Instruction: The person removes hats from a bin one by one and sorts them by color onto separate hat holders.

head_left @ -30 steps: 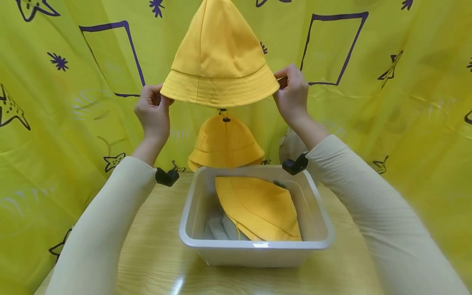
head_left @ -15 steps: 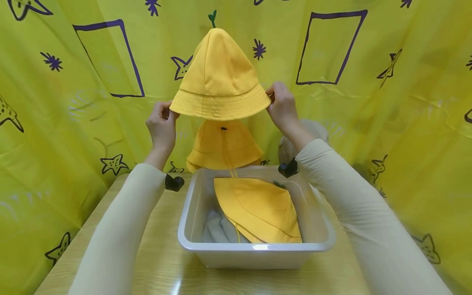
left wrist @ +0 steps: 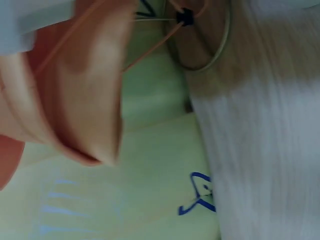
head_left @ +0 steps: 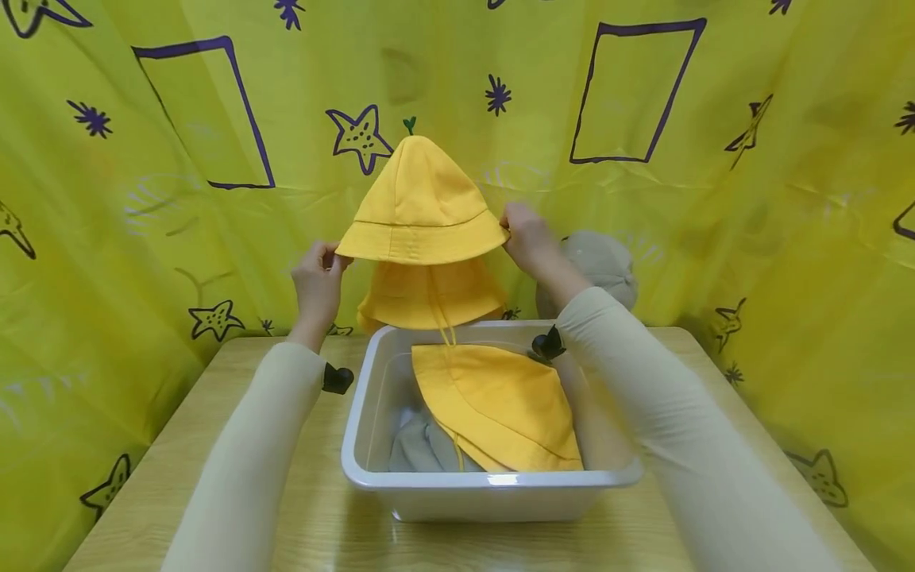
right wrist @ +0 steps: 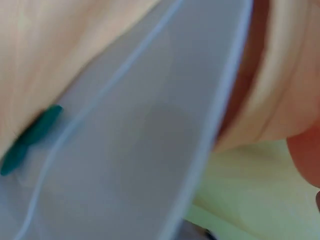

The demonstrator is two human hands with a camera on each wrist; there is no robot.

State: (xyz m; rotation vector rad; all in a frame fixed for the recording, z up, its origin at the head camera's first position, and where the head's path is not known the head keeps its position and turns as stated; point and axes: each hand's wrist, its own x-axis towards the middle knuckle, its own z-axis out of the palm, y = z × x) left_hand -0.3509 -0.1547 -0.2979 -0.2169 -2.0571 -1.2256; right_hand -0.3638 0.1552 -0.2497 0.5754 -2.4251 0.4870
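Wood-grained tabletop [head_left: 314, 485] stretches beneath a pale plastic tub [head_left: 500, 480], the landmark for everything around it. Nearest, a person's pale left sleeve [head_left: 250, 461] reaches forward to the left of the tub, and the matching right sleeve [head_left: 643, 389] crosses over its right side. Each wrist bears a small black piece.

Inside the tub lies a yellow hat [head_left: 500, 405] on its side, its brim toward the tub's left wall; a grey cloth item [head_left: 422, 445] shows below that brim, in the tub's front left part. From the right wrist, a green leaf sprig [right wrist: 37, 130] appears at this hat's edge, beside the tub's wall.

Raised above the tub's far rim is another yellow hat [head_left: 422, 202], crown up, topped by a green sprout [head_left: 410, 125]. The left grip [head_left: 317, 282] pinches its brim at the left end; the right grip [head_left: 529, 238] pinches the right end. A thin yellow cord [head_left: 444, 314] hangs below it, down to the tub's far rim.

Behind the tub, more yellow headwear [head_left: 432, 294] sits directly below the raised hat, partly hidden by it. A grey cap [head_left: 608, 266] stands behind the tub's right corner. Farthest back hangs a yellow curtain [head_left: 457, 48] printed with stars and rectangles.
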